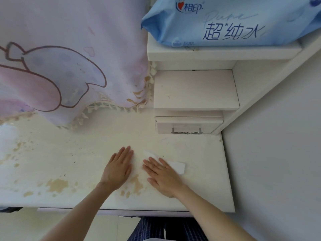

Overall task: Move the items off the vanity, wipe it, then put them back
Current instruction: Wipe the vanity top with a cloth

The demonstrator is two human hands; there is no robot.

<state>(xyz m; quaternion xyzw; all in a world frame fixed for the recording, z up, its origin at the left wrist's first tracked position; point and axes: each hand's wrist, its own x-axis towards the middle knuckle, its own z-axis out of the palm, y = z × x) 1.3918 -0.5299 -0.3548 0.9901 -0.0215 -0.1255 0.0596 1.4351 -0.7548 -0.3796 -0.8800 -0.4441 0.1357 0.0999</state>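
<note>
A white wet wipe [177, 166] lies flat on the white vanity top [86, 153], near its front right part. My left hand [118, 169] rests palm down on the wipe's left part, fingers straight and close together. My right hand [163, 176] presses flat on the wipe's right part, fingers spread a little. The wipe's right corner sticks out beyond my right fingertips. The vanity surface shows worn brownish patches [57, 185] where the coating has flaked.
A pink cartoon-print cloth [60, 58] hangs over the back left. At the right stand a stepped shelf unit [196, 89] with a small drawer and metal handle [186, 132]. A blue wet-wipe pack [225, 21] lies on the top shelf. A wall [278, 153] borders the right.
</note>
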